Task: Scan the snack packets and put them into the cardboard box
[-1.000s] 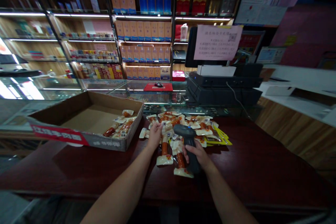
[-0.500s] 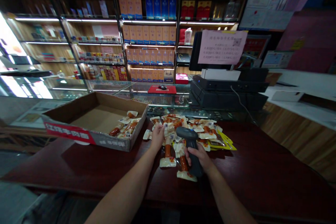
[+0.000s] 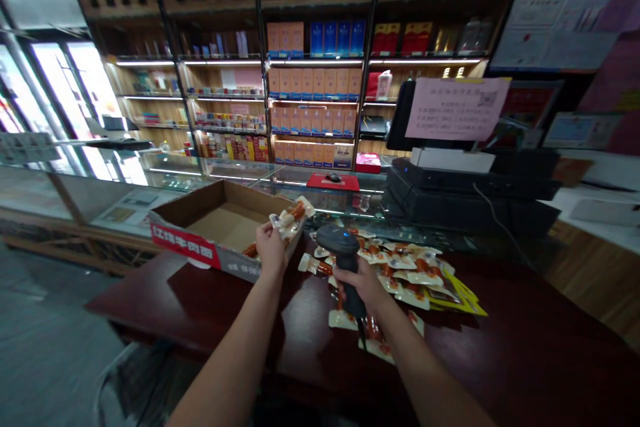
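Head view, and the left hand is up at the near right corner of the box, fingers pinched shut on a snack pack. The pack hangs over the box's right wall, tilted, one end pointing up and away toward the glass counter. More packs lie inside the box against that same wall, just below the held one.

Over to the right hand: fingers wrapped tight round the grip of a dark scanner. The scanner stands upright, head at the top with a small blue light showing on it, its cable running down from the butt of the grip past the wrist. It sits just right of the left hand, the two close but apart.

Under and behind the scanner, a pile of packs is spread on the dark red table, orange sausages in clear wrap with white ends. One pack lies alone near the box corner, between the two hands. Some yellow packets poke out at the pile's right edge.

Beyond the pile, a black till with a pink notice taped to the back of its screen. Farther back, lit shelves stacked with orange, blue and red cartons.
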Demonstrator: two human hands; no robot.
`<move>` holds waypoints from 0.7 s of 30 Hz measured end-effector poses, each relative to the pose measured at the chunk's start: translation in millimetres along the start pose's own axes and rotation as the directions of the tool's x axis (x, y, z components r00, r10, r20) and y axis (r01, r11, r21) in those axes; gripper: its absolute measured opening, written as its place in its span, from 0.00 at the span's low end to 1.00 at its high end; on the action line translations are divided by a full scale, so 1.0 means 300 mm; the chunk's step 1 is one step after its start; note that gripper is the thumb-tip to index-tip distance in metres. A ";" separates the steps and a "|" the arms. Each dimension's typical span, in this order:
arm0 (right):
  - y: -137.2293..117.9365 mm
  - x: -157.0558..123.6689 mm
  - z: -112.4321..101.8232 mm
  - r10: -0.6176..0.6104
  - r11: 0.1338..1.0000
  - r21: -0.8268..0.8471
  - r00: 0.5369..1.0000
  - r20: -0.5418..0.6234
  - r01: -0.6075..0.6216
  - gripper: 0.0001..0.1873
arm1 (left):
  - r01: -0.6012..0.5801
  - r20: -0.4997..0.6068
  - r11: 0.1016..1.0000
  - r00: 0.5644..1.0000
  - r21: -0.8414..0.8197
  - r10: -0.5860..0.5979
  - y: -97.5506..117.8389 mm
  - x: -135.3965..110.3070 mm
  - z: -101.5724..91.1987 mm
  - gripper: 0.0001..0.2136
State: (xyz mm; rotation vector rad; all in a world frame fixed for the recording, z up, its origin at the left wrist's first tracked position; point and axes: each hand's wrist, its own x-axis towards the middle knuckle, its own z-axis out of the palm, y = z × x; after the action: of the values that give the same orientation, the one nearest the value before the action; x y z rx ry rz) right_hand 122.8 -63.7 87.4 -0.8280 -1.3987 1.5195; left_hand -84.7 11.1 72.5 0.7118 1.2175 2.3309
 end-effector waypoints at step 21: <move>0.055 0.016 -0.123 0.001 0.999 0.048 0.987 -0.159 0.007 0.15 | -0.290 0.519 0.771 0.853 0.567 -0.062 -0.107 -0.220 0.015 0.17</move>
State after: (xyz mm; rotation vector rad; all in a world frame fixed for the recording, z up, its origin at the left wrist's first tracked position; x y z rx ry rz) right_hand 151.7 -44.4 66.4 -0.8961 -1.2410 1.4464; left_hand -26.4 -6.8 31.6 1.5625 1.7167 1.5846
